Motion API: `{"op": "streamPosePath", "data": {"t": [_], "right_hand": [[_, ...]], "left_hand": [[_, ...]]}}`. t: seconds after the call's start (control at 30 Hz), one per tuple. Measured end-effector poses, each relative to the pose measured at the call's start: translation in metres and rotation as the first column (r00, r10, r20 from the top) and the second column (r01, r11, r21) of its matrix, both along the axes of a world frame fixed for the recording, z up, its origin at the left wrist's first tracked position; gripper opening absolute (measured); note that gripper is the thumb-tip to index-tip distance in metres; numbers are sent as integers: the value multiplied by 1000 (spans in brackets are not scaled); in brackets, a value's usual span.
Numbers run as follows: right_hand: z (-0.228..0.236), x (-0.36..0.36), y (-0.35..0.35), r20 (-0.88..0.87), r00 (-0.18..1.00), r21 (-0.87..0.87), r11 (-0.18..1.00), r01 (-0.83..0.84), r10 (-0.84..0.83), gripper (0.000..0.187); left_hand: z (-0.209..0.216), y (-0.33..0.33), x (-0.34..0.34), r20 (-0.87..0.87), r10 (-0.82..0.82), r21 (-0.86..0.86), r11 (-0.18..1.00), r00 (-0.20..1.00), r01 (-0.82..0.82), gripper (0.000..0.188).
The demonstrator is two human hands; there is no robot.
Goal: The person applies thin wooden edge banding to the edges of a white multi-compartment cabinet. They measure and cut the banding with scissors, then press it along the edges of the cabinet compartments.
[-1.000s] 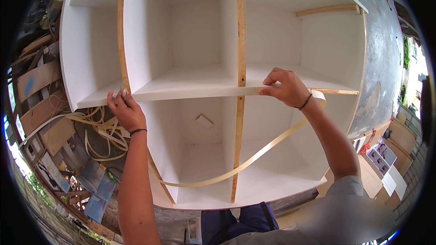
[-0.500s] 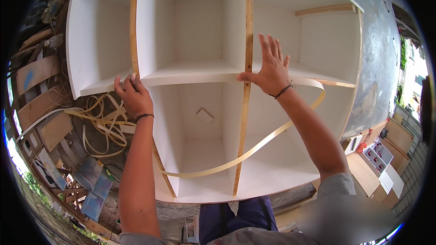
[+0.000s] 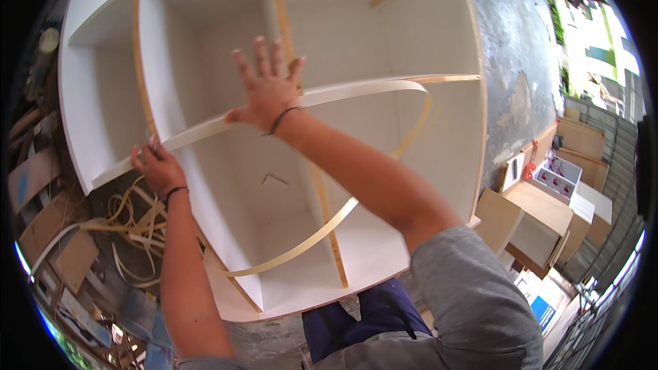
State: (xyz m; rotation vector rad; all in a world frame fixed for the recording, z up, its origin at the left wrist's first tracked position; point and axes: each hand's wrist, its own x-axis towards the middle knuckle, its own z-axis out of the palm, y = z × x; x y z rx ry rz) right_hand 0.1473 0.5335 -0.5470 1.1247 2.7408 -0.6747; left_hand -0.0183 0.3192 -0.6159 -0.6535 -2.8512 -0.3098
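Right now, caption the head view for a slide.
Left hand and spread right hand along a pale strip on a white cabinet.

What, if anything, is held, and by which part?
The right hand is spread over the pale strip, gripping nothing; whether the left hand, beside a divider, grips anything cannot be told.

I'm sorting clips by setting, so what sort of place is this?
Probably a woodworking or furniture workshop: there is an unfinished white cabinet with some bare wood edges, a tangle of pale strips and loose boards at the left.
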Motion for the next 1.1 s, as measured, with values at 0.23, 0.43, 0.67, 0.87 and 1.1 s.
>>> {"op": "streamPosePath", "data": {"t": [0.23, 0.43, 0.67, 0.87, 1.1], "right_hand": [[-10, 84, 1, -180, 981, 134, 990, -43, 67, 93], [-7, 354, 19, 32, 917, 279, 885, 373, -397, 83], [17, 618, -21, 568, 411, 379, 669, 639, -713, 114], [-26, 662, -42, 549, 475, 212, 664, 717, -688, 139], [-25, 667, -43, 562, 515, 87, 666, 741, -647, 147]], "left_hand": [[-11, -9, -11, -13, -34, -19, 999, 999, 34, 33], [-14, -13, -21, -16, -22, -21, 1000, 1000, 22, 39], [-16, -9, -15, 20, 57, -91, 994, 998, -55, 42], [-2, -1, -12, -54, 38, -51, 998, 998, -41, 39], [65, -14, 45, -107, -430, -32, 903, 897, 429, 20]]}}
